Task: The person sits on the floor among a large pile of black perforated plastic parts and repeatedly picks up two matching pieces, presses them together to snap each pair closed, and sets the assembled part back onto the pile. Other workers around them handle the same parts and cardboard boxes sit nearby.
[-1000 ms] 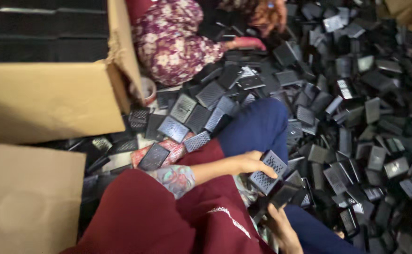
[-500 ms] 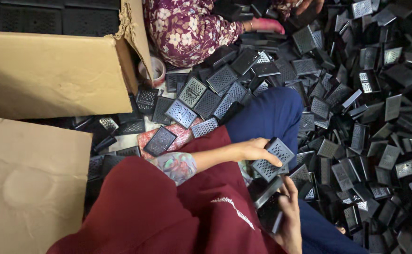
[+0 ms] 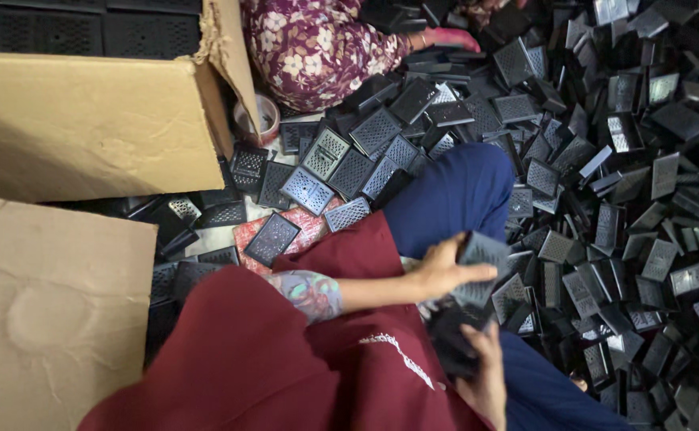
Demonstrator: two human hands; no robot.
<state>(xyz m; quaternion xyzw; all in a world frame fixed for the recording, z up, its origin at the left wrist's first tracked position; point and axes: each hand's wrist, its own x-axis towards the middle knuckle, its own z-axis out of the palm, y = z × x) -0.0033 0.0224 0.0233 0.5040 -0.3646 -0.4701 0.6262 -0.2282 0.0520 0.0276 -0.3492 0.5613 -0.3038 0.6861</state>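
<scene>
Head view, looking down on a seated person in a dark red garment [image 3: 253, 359] and blue trousers [image 3: 453, 191].

Left hand [image 3: 445, 271]: reaches across the lap from the left, fingers curled over the top edge of a black perforated rectangular plastic grille piece [image 3: 485, 251], thumb underneath. Grip is clamped on that piece, which stands tilted just above the right knee, at the inner edge of the pile.

Right hand [image 3: 485, 375]: lower in the frame, wrapped around a dark stack of similar black plastic pieces [image 3: 453, 339]. The stack is blurred; the fingers are closed on it, but the number of pieces cannot be told. The stack sits directly below the grille piece, close to touching it.

Surroundings: a large heap of loose black grille pieces [image 3: 629, 199] covers the floor to the right and ahead, crowding against the trouser leg. A row of the same pieces [image 3: 341, 164] lies flat, face up, in front of the knee. One piece [image 3: 271, 238] rests on a red patterned cloth [image 3: 309, 231]. An open brown cardboard box [image 3: 94, 120] stands at left, and a flat cardboard flap [image 3: 54, 303] lies below it. Another person in a floral purple garment [image 3: 317, 48] sits beyond the box, one hand [image 3: 449, 37] on the heap.
</scene>
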